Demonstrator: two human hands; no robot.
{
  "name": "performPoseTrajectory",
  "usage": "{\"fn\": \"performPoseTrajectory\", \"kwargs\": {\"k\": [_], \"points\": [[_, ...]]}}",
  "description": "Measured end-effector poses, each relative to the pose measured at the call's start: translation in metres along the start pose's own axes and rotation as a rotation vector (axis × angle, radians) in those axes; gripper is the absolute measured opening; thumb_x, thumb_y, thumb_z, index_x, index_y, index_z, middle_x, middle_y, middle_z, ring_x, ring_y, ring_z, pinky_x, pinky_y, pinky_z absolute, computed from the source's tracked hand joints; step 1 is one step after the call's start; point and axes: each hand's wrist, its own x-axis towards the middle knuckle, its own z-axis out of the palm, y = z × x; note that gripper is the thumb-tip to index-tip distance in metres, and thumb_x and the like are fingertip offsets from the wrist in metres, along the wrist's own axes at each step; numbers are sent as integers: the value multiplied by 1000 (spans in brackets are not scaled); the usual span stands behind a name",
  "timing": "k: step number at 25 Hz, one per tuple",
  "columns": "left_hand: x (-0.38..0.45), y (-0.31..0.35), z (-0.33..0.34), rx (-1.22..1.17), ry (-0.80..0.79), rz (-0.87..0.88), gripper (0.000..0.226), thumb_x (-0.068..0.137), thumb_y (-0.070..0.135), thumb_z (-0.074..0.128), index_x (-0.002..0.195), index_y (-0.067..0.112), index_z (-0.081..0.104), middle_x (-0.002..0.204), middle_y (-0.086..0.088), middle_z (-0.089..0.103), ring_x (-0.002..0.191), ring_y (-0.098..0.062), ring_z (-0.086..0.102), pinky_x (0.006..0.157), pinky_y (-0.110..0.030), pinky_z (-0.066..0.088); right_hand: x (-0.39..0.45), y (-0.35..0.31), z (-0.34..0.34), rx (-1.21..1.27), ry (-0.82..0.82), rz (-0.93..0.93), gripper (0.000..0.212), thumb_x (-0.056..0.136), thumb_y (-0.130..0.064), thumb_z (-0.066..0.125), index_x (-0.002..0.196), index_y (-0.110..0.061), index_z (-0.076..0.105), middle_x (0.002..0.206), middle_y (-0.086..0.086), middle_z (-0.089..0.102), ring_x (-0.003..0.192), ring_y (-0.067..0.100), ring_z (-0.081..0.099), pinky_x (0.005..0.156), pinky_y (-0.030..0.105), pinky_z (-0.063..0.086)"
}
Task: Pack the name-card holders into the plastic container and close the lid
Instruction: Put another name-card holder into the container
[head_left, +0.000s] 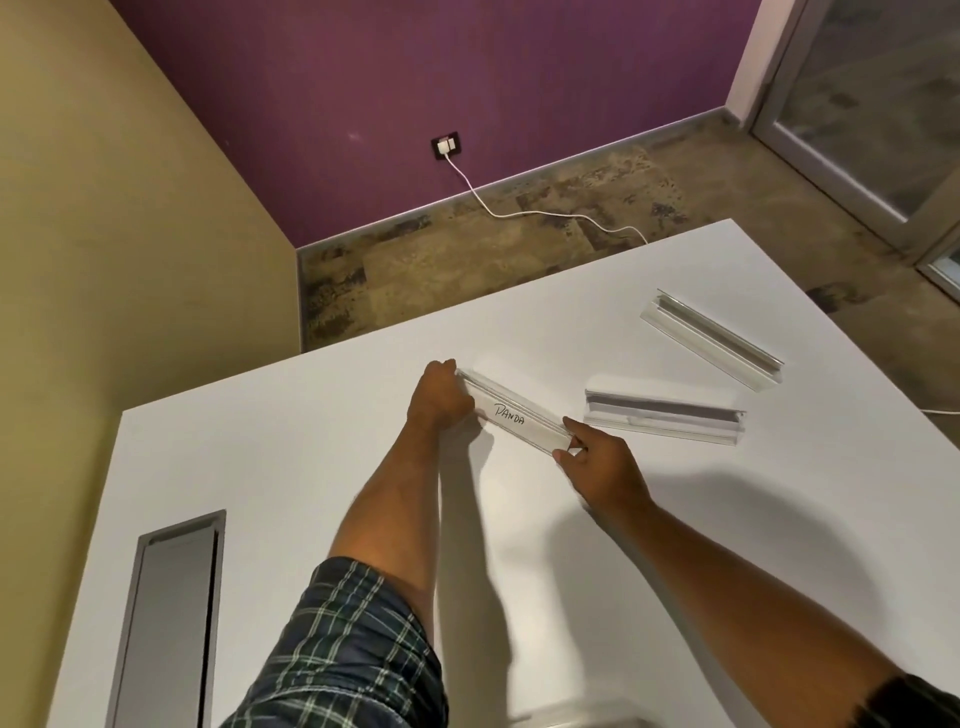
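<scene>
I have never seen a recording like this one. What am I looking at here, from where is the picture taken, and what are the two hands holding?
There is no machine: a person works with bare hands. The single picture comes from a camera worn on the head, looking forward and down. The left hand and right hand each grip one end of a clear name-card holder with "PANDA" written on its card. Two more holders, the nearer holder and the farther holder, lie on the white table. A grey slot is set into the table. I cannot clearly see the plastic container.

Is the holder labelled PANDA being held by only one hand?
No: the left hand grips one end of the PANDA holder and the right hand pinches the other.
</scene>
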Motion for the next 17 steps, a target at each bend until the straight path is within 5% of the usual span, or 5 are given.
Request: {"fn": "performPoseTrajectory", "kwargs": {"k": [5, 8, 12, 17], "points": [[-52, -2, -9, 95, 66, -40, 20, 82, 4, 56, 92, 12, 71, 123, -16, 59, 115, -32, 59, 94, -36, 49, -23, -17, -19, -165, -37, -9, 53, 87, -26, 72, 138, -23, 60, 104, -1, 72, 100, 18, 66, 94, 29, 50], [-85, -15, -15, 23, 62, -65, 33, 80, 3, 60, 110, 8, 73, 122, -11, 66, 117, -28, 60, 96, -32, 49, -49, -34, -38, -231, -71, -83, 65, 77, -29, 81, 138, -25, 58, 116, -3, 68, 101, 17, 65, 92, 30, 51], [-140, -29, -35, -171, -123, -181, 17, 75, -5, 68, 90, -5, 75, 91, -19, 74, 78, -26, 66, 73, -33, 56, -95, -55, -69, -394, -182, -208, 63, 75, -27, 84, 132, -25, 58, 121, -4, 65, 101, 17, 66, 86, 30, 52], [-231, -40, -60, -257, -369, -224, 14, 79, -12, 67, 91, -9, 75, 77, -15, 73, 70, -23, 69, 64, -28, 61, -157, -75, -107, -834, -266, -573, 59, 78, -55, 71, 130, -29, 56, 119, -6, 66, 110, 20, 63, 85, 32, 48]]}}
